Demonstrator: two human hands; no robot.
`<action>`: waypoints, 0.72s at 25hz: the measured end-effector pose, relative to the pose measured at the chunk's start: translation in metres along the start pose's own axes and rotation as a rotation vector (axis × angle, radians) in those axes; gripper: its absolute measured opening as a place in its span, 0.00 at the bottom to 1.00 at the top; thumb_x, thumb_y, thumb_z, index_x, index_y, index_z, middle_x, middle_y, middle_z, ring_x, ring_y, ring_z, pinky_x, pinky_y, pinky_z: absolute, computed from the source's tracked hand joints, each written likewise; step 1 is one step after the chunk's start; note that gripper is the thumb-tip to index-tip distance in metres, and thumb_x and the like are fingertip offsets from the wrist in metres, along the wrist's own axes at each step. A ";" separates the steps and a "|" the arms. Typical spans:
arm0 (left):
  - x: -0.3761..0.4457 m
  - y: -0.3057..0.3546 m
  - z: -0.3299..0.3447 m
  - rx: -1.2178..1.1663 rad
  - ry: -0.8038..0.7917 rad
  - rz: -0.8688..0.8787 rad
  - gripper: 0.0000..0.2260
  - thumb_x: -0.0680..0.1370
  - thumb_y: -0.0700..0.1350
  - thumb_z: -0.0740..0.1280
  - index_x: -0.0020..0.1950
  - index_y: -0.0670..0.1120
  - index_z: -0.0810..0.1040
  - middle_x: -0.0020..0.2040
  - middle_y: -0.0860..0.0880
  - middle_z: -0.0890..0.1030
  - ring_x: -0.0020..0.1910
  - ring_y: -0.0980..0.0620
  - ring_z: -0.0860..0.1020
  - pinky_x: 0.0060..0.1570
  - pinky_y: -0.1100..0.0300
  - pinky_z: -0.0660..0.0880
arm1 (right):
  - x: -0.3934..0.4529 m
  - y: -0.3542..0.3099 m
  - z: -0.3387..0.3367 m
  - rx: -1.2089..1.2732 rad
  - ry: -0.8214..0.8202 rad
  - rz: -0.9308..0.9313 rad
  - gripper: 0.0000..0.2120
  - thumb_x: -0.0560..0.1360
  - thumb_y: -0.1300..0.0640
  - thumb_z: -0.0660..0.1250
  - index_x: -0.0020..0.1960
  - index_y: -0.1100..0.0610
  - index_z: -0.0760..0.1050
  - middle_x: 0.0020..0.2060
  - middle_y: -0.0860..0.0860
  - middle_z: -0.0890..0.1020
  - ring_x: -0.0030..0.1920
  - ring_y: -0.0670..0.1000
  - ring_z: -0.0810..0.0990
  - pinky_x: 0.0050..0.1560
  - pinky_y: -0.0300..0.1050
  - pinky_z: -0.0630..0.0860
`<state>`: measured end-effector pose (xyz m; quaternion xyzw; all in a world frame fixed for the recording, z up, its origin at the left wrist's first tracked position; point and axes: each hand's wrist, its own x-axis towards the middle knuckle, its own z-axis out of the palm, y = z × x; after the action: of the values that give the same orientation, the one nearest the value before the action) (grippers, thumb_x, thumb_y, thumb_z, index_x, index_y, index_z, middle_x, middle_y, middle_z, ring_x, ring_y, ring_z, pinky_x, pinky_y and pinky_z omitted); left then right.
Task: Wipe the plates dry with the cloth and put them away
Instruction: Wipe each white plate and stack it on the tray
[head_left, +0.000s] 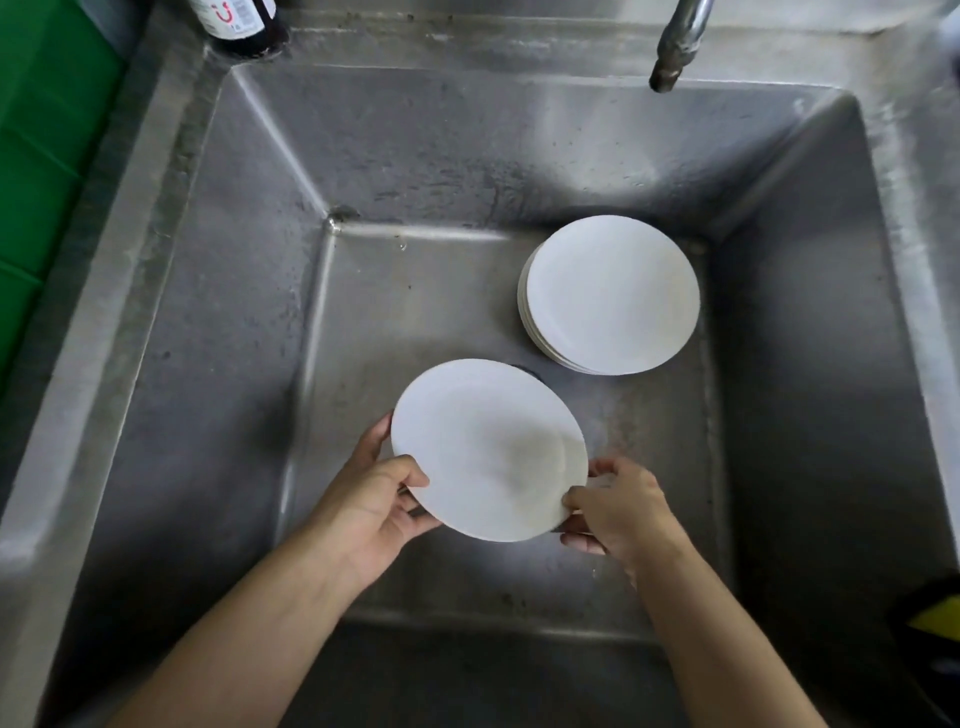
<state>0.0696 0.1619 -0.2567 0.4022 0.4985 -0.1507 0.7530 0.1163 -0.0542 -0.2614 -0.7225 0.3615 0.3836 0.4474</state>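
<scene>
plate (483, 447) sits between both hands, left grip (371, 501) and right grip (618, 506) pinching its rim.

1. Round flat white plate (488, 449): single, tilted, held above the floor of the steel sink (249, 322), near its front.
2. Stack of round white plates (610, 296): lying flat on the floor, back right.
</scene>
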 end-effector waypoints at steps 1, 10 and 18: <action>0.002 -0.003 -0.001 0.014 -0.003 -0.006 0.32 0.71 0.26 0.59 0.57 0.60 0.82 0.61 0.44 0.81 0.57 0.36 0.80 0.37 0.44 0.82 | -0.002 0.003 0.001 -0.016 -0.023 0.040 0.15 0.75 0.70 0.69 0.53 0.54 0.71 0.24 0.51 0.83 0.29 0.52 0.86 0.28 0.44 0.82; 0.015 -0.023 0.005 0.126 -0.045 0.016 0.32 0.68 0.25 0.56 0.60 0.54 0.81 0.60 0.49 0.82 0.59 0.41 0.79 0.36 0.47 0.82 | -0.021 0.015 -0.006 -0.433 0.137 -0.192 0.21 0.79 0.52 0.65 0.70 0.57 0.70 0.61 0.56 0.79 0.53 0.56 0.78 0.52 0.48 0.75; -0.016 -0.029 0.026 0.208 -0.236 0.071 0.32 0.64 0.27 0.58 0.55 0.56 0.84 0.54 0.55 0.86 0.49 0.51 0.86 0.42 0.48 0.83 | -0.111 0.033 -0.061 -0.441 0.512 -0.767 0.19 0.79 0.58 0.64 0.70 0.54 0.75 0.61 0.53 0.79 0.57 0.58 0.76 0.60 0.54 0.71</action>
<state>0.0607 0.1209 -0.2510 0.4748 0.3737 -0.2209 0.7656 0.0524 -0.1018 -0.1571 -0.9512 0.0787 0.0697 0.2900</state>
